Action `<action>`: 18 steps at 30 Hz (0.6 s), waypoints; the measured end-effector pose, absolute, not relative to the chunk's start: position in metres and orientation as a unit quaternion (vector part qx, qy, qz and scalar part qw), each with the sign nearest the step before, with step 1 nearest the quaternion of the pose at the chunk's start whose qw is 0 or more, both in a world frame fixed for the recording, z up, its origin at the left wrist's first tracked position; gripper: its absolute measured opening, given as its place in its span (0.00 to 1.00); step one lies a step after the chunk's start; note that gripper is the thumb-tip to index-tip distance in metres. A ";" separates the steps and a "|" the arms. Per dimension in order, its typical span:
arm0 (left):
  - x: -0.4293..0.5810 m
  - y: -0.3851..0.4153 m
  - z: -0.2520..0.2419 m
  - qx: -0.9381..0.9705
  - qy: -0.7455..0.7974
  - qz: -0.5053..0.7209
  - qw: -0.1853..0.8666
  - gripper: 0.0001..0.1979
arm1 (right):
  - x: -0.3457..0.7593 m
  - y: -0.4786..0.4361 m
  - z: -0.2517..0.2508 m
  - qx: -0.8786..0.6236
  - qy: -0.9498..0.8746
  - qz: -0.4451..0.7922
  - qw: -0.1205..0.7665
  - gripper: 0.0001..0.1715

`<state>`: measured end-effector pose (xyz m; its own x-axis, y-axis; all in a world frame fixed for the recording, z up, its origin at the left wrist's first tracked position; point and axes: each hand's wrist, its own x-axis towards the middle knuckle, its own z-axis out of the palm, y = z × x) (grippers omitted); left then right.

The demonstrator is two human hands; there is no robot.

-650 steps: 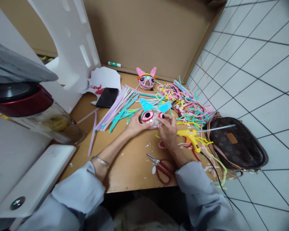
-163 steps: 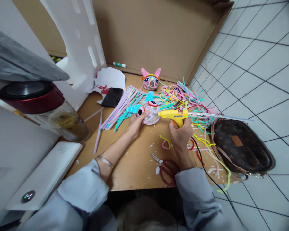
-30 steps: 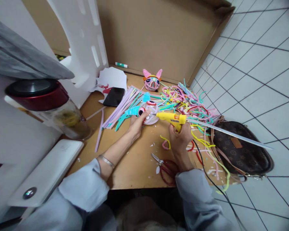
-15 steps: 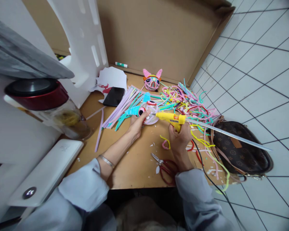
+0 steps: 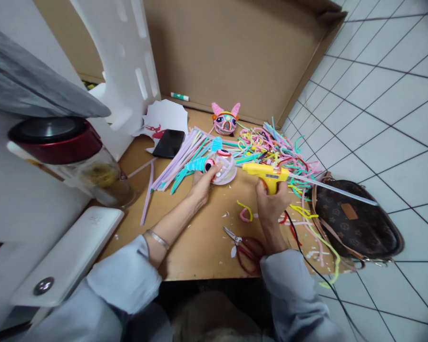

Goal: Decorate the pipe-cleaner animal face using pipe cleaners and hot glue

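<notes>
My left hand (image 5: 201, 184) grips a clear ball craft (image 5: 223, 170) with red-rimmed eyes and blue pipe-cleaner ears, holding it on the wooden table (image 5: 199, 237). My right hand (image 5: 271, 204) is closed round the handle of a yellow glue gun (image 5: 266, 172). The gun's nozzle points left at the ball, a short gap away. A long clear glue stick (image 5: 333, 188) juts from its back to the right. Its black cord (image 5: 306, 256) trails toward me.
A heap of coloured pipe cleaners (image 5: 271, 147) lies behind the gun. A finished pink craft head (image 5: 225, 119) stands at the back. Red scissors (image 5: 244, 246), a black phone (image 5: 169, 143), a brown handbag (image 5: 356, 221), a red-lidded jar (image 5: 74, 161) and a cardboard wall (image 5: 228, 52) surround the spot.
My right hand has drawn the glue gun to the right, so its nozzle has come off the ball. My left hand and the ball have stayed put.
</notes>
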<state>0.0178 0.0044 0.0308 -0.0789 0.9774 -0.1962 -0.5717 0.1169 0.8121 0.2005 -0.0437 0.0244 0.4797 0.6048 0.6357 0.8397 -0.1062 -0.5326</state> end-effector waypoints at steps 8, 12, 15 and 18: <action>0.017 0.006 0.025 0.299 0.432 0.588 0.615 0.26 | 0.234 -0.055 0.031 -0.827 -0.476 -0.056 0.294 0.18; 0.013 0.007 0.026 0.331 0.430 0.566 0.621 0.23 | 0.247 -0.070 0.020 -0.852 -0.479 -0.046 0.207 0.21; 0.011 0.007 0.027 0.343 0.440 0.551 0.621 0.23 | 0.257 -0.076 0.011 -0.859 -0.479 -0.055 0.172 0.21; 0.011 0.008 0.026 0.358 0.441 0.537 0.624 0.23 | 0.264 -0.078 0.002 -0.845 -0.500 -0.078 0.172 0.20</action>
<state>0.0107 0.0078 0.0258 0.0349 0.9856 -0.1656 -0.3542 0.1671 0.9201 0.2639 -0.0784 0.0018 0.4881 0.8184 0.3032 0.8718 -0.4409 -0.2135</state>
